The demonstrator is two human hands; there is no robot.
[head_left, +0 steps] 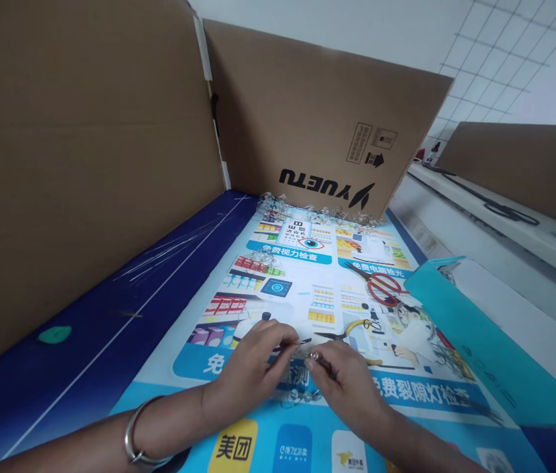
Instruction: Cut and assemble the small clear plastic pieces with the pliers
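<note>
My left hand (pixel 253 358), with a silver bangle (pixel 133 427) at its wrist, is closed in a pinch near the middle of the printed sheet. What sits between those fingertips is too small to make out. Thumb and fingers of my right hand (pixel 349 381) grip a small shiny wire piece (pixel 313 355). A thin strand seems to run between both hands. Below them lies a small heap of shiny wire pieces (pixel 300 396). Just beyond my right hand rest yellow-handled pliers (pixel 355 326), partly hidden by it.
Red-handled scissors (pixel 384 289) lie past the pliers. A teal box (pixel 480 348) stands at right, beside a bundle of thin wires (pixel 450 358). Tangled wire pieces (pixel 320 215) line the foot of the cardboard wall (pixel 317 112). Thin straight strands (pixel 160 253) lie on the left.
</note>
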